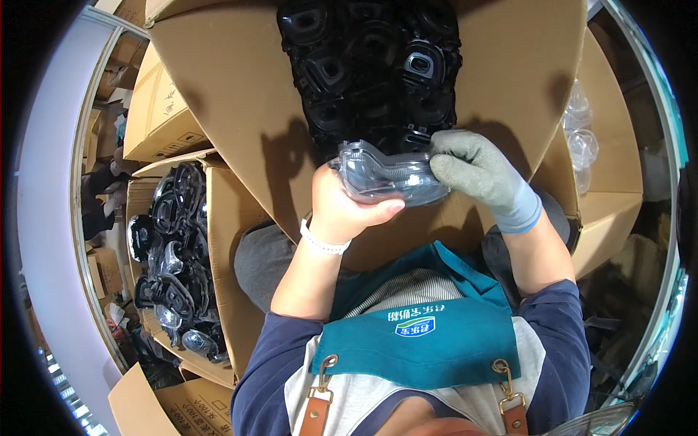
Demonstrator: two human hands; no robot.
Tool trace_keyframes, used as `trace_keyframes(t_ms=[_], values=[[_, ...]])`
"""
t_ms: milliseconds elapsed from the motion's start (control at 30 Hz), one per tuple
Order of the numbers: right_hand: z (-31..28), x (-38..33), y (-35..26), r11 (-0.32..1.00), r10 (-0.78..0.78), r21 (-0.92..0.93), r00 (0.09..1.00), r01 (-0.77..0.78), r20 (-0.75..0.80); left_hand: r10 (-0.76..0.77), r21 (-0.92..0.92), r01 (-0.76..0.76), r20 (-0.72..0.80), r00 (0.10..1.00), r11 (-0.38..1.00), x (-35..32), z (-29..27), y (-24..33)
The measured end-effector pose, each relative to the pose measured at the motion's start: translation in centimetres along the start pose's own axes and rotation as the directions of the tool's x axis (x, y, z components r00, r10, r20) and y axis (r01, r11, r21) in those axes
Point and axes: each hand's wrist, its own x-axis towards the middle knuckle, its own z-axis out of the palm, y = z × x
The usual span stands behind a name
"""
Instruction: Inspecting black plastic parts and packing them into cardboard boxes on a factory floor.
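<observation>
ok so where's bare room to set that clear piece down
Bare cardboard flaps lie left and right of the black parts in the front box. That box's middle and the left box are crowded. Both left hand and gloved right hand grip the clear part.

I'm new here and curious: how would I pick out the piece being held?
Find the big open cardboard box of black plastic parts. Just below it, the bare left hand and grey-gloved right hand hold a clear smoky-grey plastic shell, the only see-through piece there.
</observation>
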Motion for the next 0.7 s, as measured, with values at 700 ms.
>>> trace_keyframes(t_ms=[700], values=[[3.2, -1.5, -2.0, 0.744, -0.392, -0.631, 0.908, 0.220, -0.146, -0.066, -0.231, 0.051, -0.058, 0.996, 0.972, -0.9, -0.5, -0.8]])
